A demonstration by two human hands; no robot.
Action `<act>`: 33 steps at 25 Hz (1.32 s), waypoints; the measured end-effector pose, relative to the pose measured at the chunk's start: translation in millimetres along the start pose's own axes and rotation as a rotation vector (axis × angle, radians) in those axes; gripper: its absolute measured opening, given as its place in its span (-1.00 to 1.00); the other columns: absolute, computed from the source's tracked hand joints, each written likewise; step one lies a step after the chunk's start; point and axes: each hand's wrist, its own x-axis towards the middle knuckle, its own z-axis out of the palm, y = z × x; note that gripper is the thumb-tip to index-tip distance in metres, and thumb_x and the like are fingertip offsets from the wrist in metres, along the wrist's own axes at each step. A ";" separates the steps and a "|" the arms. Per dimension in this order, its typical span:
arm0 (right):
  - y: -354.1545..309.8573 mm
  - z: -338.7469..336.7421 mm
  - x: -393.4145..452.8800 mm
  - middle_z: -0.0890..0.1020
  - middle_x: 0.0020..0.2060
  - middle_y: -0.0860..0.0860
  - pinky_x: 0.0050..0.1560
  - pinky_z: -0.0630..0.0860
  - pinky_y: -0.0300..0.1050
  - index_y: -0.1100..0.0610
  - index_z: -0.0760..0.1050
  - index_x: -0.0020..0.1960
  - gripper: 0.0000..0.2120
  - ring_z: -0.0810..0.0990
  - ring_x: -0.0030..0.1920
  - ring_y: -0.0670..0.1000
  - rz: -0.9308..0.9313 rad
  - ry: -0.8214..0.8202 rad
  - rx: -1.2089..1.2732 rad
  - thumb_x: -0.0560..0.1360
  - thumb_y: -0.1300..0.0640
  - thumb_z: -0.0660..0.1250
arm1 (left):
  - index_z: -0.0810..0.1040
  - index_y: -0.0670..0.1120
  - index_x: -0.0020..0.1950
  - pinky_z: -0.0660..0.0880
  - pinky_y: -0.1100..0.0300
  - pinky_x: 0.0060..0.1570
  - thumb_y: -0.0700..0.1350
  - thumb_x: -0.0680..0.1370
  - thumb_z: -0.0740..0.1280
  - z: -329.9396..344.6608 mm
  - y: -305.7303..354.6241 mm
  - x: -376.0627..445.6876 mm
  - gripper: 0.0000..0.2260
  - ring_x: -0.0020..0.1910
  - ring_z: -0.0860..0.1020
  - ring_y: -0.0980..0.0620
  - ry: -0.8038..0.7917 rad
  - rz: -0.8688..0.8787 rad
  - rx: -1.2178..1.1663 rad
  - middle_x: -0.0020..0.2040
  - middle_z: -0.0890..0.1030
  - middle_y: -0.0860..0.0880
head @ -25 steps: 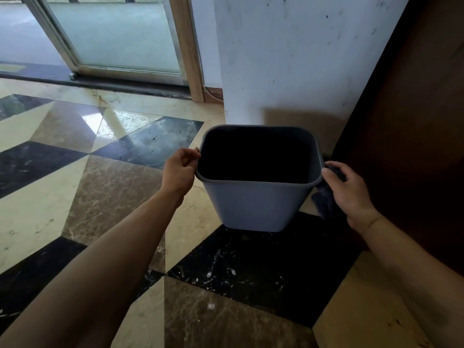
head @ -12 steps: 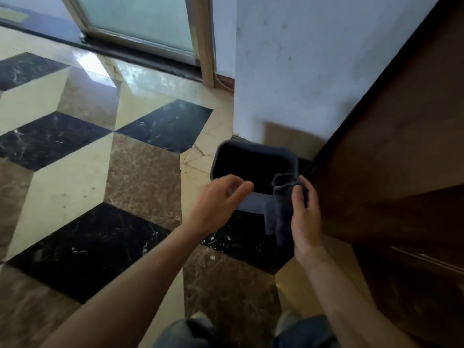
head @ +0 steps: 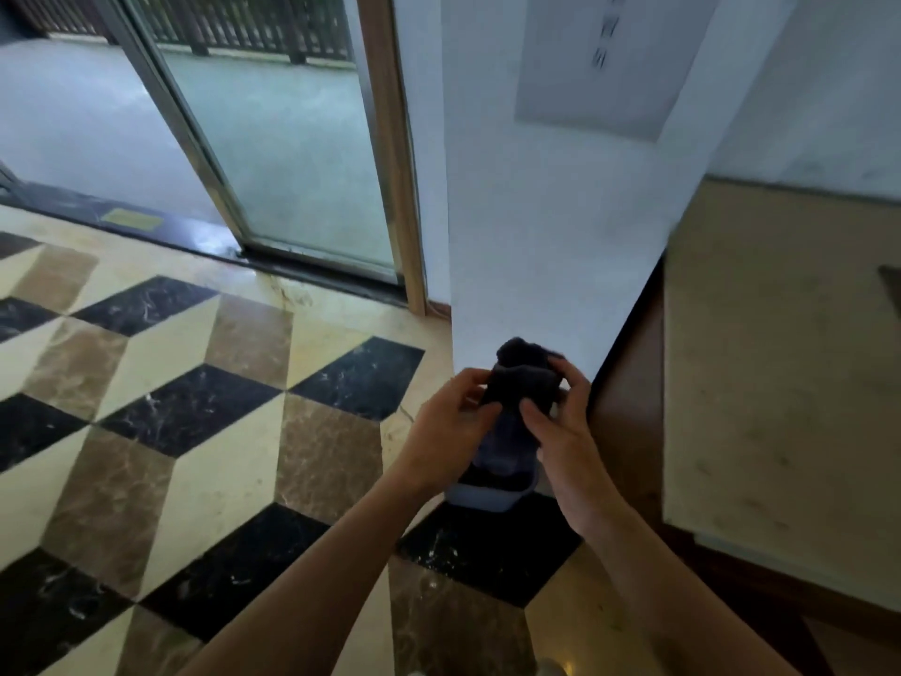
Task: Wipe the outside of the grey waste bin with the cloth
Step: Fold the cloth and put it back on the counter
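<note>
The grey waste bin [head: 480,499] stands on the floor far below, at the foot of a white pillar; only its near rim and a strip of its front wall show under my hands. A dark blue cloth [head: 520,400] hangs bunched above the bin's mouth. My left hand [head: 451,424] pinches its left side. My right hand [head: 560,426] grips its right side, thumb across the front. Neither hand touches the bin.
A white pillar [head: 551,236] rises right behind the bin. A dark wooden cabinet with a beige stone top [head: 780,383] stands close on the right. Patterned marble floor [head: 195,431] stretches left toward a sliding glass door [head: 273,153].
I have risen well above the bin. My left hand let go of the rim and took the cloth. My right hand lifted the cloth off the bin's side.
</note>
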 end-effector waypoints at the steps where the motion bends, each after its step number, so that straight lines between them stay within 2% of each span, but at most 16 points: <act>1: -19.6 0.1 -6.1 0.53 0.25 0.09 0.13 0.57 0.17 -0.25 0.26 0.34 -0.47 0.59 0.22 0.10 0.012 -0.005 0.015 0.55 0.24 0.31 | 0.53 0.10 0.12 0.56 0.10 0.01 -0.18 0.54 0.32 -7.5 26.5 0.5 -0.77 -0.07 0.59 0.19 -0.023 0.030 0.017 -0.02 0.65 0.02; 3: -55.5 -4.9 -16.1 0.67 0.02 0.00 -0.06 0.64 0.01 -0.26 0.14 0.40 -0.31 0.68 0.05 -0.01 0.024 -0.040 -0.058 0.52 0.30 0.36 | 0.52 0.09 0.16 0.52 0.07 0.09 -0.17 0.57 0.26 -20.4 73.0 4.6 -0.77 0.01 0.56 0.11 -0.080 0.134 0.099 0.03 0.60 0.00; 5: -93.4 -13.6 -19.9 0.67 -0.17 -0.14 -0.16 0.61 -0.20 -0.18 -0.03 0.50 -0.15 0.68 -0.08 -0.14 -0.010 -0.020 -0.272 0.47 0.19 0.45 | 0.50 0.09 0.18 0.46 0.12 0.11 -0.17 0.59 0.21 -31.7 111.8 14.6 -0.77 0.04 0.52 0.08 -0.143 0.256 0.233 0.04 0.53 0.01; 7: -135.1 -20.7 -22.6 0.55 0.07 -0.22 0.07 0.53 -0.19 -0.19 0.00 0.53 -0.03 0.54 0.14 -0.12 -0.122 0.053 -0.541 0.33 -0.05 0.55 | 0.50 0.10 0.18 0.42 0.19 0.09 -0.15 0.61 0.18 -39.3 144.7 22.9 -0.77 0.03 0.50 0.11 -0.200 0.354 0.316 0.02 0.49 0.05; 9: -175.2 -26.5 -23.8 0.41 0.23 -0.30 0.24 0.38 -0.22 -0.24 0.26 0.44 -0.18 0.40 0.27 -0.14 -0.263 0.040 -0.691 0.26 -0.14 0.55 | 0.51 0.12 0.17 0.42 0.23 0.07 -0.13 0.62 0.19 -43.5 172.4 32.1 -0.78 0.03 0.50 0.12 -0.261 0.438 0.356 0.02 0.48 0.05; 11: -208.0 -28.7 -25.8 0.60 0.07 -0.29 0.09 0.50 -0.25 -0.25 0.53 0.18 -0.54 0.57 0.11 -0.17 -0.289 -0.017 -0.670 0.30 -0.11 0.53 | 0.53 0.12 0.18 0.44 0.20 0.07 -0.11 0.63 0.20 -42.8 193.1 40.6 -0.79 0.03 0.52 0.07 -0.320 0.504 0.384 0.03 0.48 0.01; 14: -234.2 -29.4 -33.4 0.70 -0.15 -0.21 -0.14 0.51 -0.39 -0.17 0.65 -0.02 -0.82 0.66 -0.11 -0.21 -0.369 0.076 -0.656 0.39 0.00 0.50 | 0.51 0.12 0.27 0.43 0.25 0.08 -0.09 0.62 0.22 -41.4 213.1 48.8 -0.75 0.03 0.51 0.09 -0.350 0.578 0.414 0.04 0.50 0.02; 16: -246.3 -32.5 -39.7 0.70 -0.20 -0.23 -0.17 0.51 -0.39 -0.18 0.66 -0.06 -0.85 0.66 -0.16 -0.22 -0.415 0.184 -0.692 0.42 0.04 0.48 | 0.45 0.21 0.31 0.41 0.38 0.04 -0.05 0.58 0.28 -39.4 218.3 53.4 -0.68 -0.01 0.51 0.19 -0.360 0.613 0.381 0.04 0.49 0.07; 18: -256.3 -37.7 -45.8 0.71 -0.25 -0.17 -0.18 0.57 -0.28 -0.14 0.67 -0.11 -0.90 0.68 -0.21 -0.16 -0.415 0.262 -0.687 0.42 0.05 0.48 | 0.39 0.29 0.31 0.48 0.41 -0.05 -0.03 0.54 0.36 -37.6 219.3 56.4 -0.60 -0.09 0.54 0.22 -0.404 0.573 0.291 0.04 0.50 0.13; 20: -263.1 -49.5 -55.2 0.71 -0.27 -0.12 -0.17 0.61 -0.15 -0.09 0.68 -0.14 -0.94 0.69 -0.23 -0.10 -0.406 0.391 -0.651 0.41 0.06 0.50 | 0.40 0.25 0.30 0.52 0.40 -0.15 -0.05 0.50 0.41 -30.9 219.7 61.7 -0.57 -0.14 0.57 0.22 -0.492 0.503 0.207 0.00 0.54 0.15; 22: -267.9 -65.1 -65.9 0.71 -0.28 -0.09 -0.15 0.61 -0.10 -0.08 0.68 -0.16 -0.94 0.70 -0.22 -0.06 -0.407 0.477 -0.623 0.40 0.08 0.50 | 0.47 0.14 0.25 0.50 0.40 -0.13 -0.09 0.49 0.44 -18.8 217.8 65.7 -0.63 -0.14 0.59 0.20 -0.511 0.478 0.210 -0.07 0.59 0.14; 25: -271.3 -95.9 -83.5 0.72 -0.22 -0.05 -0.14 0.64 -0.08 -0.06 0.69 -0.11 -0.93 0.70 -0.17 -0.02 -0.368 0.534 -0.578 0.41 0.07 0.49 | 0.57 -0.02 0.10 0.52 0.29 -0.03 -0.18 0.48 0.44 9.0 218.8 65.9 -0.78 -0.08 0.63 0.13 -0.499 0.395 0.038 -0.06 0.66 0.04; 27: -269.3 -122.1 -91.1 0.73 -0.20 -0.06 -0.14 0.66 -0.11 -0.06 0.69 -0.09 -0.92 0.70 -0.16 -0.05 -0.352 0.552 -0.598 0.42 0.04 0.48 | 0.57 -0.08 0.09 0.54 0.20 0.01 -0.22 0.50 0.40 33.6 220.7 64.6 -0.82 -0.03 0.64 0.01 -0.514 0.319 -0.100 -0.05 0.65 -0.01; 30: -258.1 -166.1 -95.5 0.72 -0.21 -0.11 -0.14 0.65 -0.09 -0.06 0.69 -0.07 -0.91 0.69 -0.17 -0.11 -0.321 0.589 -0.663 0.45 0.00 0.45 | 0.52 -0.09 0.11 0.60 -0.08 -0.03 -0.22 0.56 0.32 80.0 224.1 63.5 -0.86 -0.11 0.65 -0.17 -0.524 0.267 -0.144 -0.05 0.58 -0.03; 31: -253.0 -180.8 -96.4 0.72 -0.22 -0.12 -0.16 0.64 -0.09 -0.06 0.69 -0.07 -0.91 0.68 -0.19 -0.13 -0.317 0.599 -0.687 0.47 -0.01 0.42 | 0.51 -0.05 0.10 0.60 -0.09 -0.10 -0.21 0.57 0.29 96.0 224.1 63.3 -0.87 -0.16 0.64 -0.15 -0.503 0.282 -0.131 -0.07 0.56 0.00; 33: -245.0 -211.4 -96.2 0.69 -0.24 -0.17 -0.20 0.59 -0.13 -0.06 0.66 -0.07 -0.90 0.65 -0.21 -0.18 -0.324 0.622 -0.754 0.51 -0.02 0.37 | 0.51 0.10 0.05 0.55 0.06 -0.17 -0.17 0.58 0.27 129.8 223.8 63.9 -0.84 -0.19 0.61 -0.01 -0.424 0.342 -0.089 -0.09 0.56 0.08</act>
